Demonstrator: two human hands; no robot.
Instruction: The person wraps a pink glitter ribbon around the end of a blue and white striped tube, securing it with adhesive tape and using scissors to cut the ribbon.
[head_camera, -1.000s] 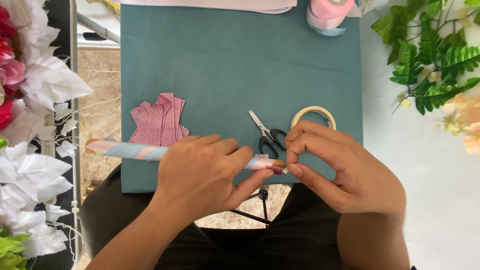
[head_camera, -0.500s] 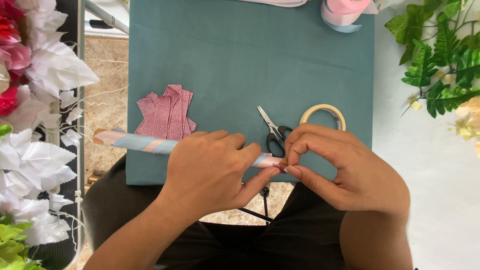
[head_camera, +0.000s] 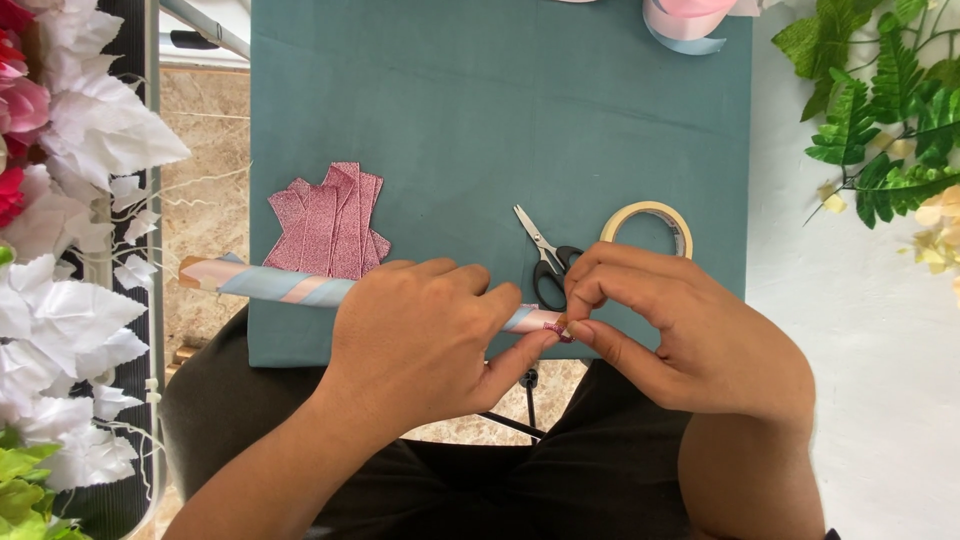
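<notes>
Ribbon-wrapped stick (head_camera: 285, 285), left hand (head_camera: 415, 345) gripping it, right hand (head_camera: 690, 335) fingers pinching its end

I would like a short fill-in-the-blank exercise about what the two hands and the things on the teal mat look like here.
1. The left hand grips a stick wrapped in pink and ____ ribbon.
2. The right hand pinches the stick's ____ end.
3. The scissors lie between the glittery pink pieces and the roll of ____.
4. The scissors have ____ handles.

Missing words: blue; right; tape; black
</notes>
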